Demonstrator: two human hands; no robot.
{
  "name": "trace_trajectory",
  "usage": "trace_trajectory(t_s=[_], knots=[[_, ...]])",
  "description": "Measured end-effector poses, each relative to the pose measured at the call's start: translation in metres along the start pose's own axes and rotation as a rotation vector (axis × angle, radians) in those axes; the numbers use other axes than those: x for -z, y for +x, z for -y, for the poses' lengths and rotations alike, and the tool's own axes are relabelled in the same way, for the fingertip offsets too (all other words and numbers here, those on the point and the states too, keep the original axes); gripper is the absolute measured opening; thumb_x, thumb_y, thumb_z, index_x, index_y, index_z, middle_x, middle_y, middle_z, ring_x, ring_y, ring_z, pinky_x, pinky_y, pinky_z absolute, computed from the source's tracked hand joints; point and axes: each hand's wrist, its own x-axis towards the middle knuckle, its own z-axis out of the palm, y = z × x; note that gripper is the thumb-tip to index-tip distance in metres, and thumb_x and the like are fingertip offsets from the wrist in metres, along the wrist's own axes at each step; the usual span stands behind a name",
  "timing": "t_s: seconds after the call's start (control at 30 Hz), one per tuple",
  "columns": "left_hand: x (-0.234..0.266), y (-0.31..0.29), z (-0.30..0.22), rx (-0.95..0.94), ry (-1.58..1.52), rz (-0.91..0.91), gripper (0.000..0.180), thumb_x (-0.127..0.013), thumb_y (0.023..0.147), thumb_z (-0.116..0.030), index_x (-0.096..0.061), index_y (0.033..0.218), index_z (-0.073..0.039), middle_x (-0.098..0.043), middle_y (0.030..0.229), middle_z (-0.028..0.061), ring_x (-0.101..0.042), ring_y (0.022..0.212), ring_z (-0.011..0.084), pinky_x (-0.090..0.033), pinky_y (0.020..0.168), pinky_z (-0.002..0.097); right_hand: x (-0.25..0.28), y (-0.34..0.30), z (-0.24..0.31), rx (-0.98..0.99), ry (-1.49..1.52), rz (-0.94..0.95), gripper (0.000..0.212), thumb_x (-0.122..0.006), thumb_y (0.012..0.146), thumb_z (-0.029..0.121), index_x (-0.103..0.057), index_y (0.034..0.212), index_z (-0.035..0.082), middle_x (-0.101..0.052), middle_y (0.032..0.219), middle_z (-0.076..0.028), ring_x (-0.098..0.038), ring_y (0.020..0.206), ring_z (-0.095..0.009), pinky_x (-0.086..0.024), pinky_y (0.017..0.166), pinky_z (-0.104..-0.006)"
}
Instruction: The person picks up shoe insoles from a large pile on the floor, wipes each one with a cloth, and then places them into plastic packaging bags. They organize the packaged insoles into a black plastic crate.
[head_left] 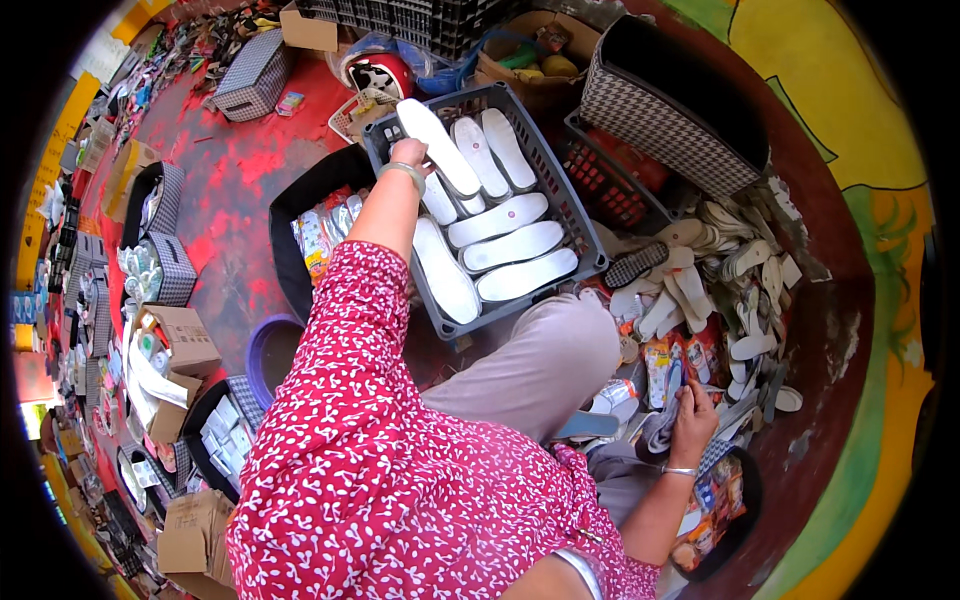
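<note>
My left hand (408, 155) reaches over a grey plastic crate (592, 240), its fingers closed on the edge of a long white insole (440, 150). Several more white insoles (513, 245) lie in the crate, some side by side and some in stacks. Off to the right, my right hand (692, 425) is closed, with its fingertips together. A grey, rolled-looking piece (660, 430) shows right beside its fingers; whether they grip it is hard to make out. Around this hand lie packets in orange and white wrapping (658, 365) and loose insoles.
A heap of pale insoles (735, 260) lies by the wall at right. Behind it stands a houndstooth fabric box (660, 120). A black fabric bin (290, 215) with packets sits left of the crate, near a purple tub (262, 350). Cardboard boxes (185, 340) line the left.
</note>
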Motion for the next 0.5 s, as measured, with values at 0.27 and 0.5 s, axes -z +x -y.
trace_trajectory(t_s=[0.27, 0.5], knots=[[0.052, 0.159, 0.081, 0.105, 0.825, -0.097, 0.041, -0.048, 0.078, 0.000, -0.052, 0.119, -0.006, -0.057, 0.105, 0.0113, -0.056, 0.093, 0.0267, -0.046, 0.073, 0.0435, -0.031, 0.017, -0.015, 0.011, -0.022, 0.146, 0.019, -0.055, 0.085, 0.007, -0.064, 0.097, -0.004, -0.065, 0.073, -0.011, -0.062, 0.068, -0.014, -0.048, 0.064, -0.0272], [0.005, 0.111, 0.086, -0.095, 0.830, -0.579, 0.041, -0.046, 0.080, -0.001, -0.050, 0.120, -0.002, -0.058, 0.101, 0.0165, -0.059, 0.082, 0.0279, -0.048, 0.066, 0.0405, -0.034, 0.017, -0.015, -0.036, -0.097, 0.151, 0.018, -0.056, 0.084, 0.007, -0.065, 0.097, -0.004, -0.066, 0.074, -0.012, -0.064, 0.068, -0.016, -0.049, 0.065, -0.0280]])
